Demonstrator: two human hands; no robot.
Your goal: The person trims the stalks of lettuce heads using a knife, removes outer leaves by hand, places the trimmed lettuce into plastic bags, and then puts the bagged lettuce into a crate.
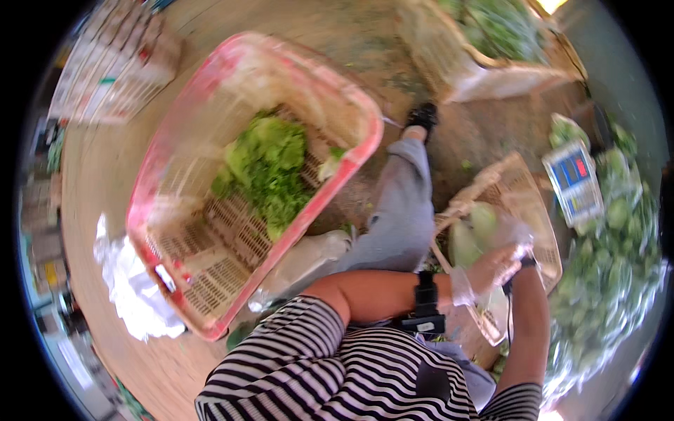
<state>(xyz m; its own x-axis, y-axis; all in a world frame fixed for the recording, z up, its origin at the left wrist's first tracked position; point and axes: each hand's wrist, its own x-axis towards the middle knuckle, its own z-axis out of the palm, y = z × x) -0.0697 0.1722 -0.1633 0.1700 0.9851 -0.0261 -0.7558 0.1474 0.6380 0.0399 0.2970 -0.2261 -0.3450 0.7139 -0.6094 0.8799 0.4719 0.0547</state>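
Both my hands meet above a small beige basket (537, 203) on my right. My left hand (483, 275) appears to be in a clear plastic glove, with the cuff showing at the wrist. My right hand (525, 254) touches or overlaps its fingertips. Thin clear plastic (516, 230) shows at the far side of the fingers; whether it is glove or bag I cannot tell. Blur hides how the fingers of both hands are set. Pale green, smooth vegetables (472, 235) lie in the basket just beyond my left hand. A dark cord (509, 319) hangs by my right wrist.
A large pink-rimmed basket (140, 189) holds leafy lettuce (270, 158) at left. Beside it lies a white plastic bag (133, 288). A scale display (573, 182) and bagged greens (611, 295) are on the right. A crate (491, 84) of greens stands far right; white crates (116, 67) far left.
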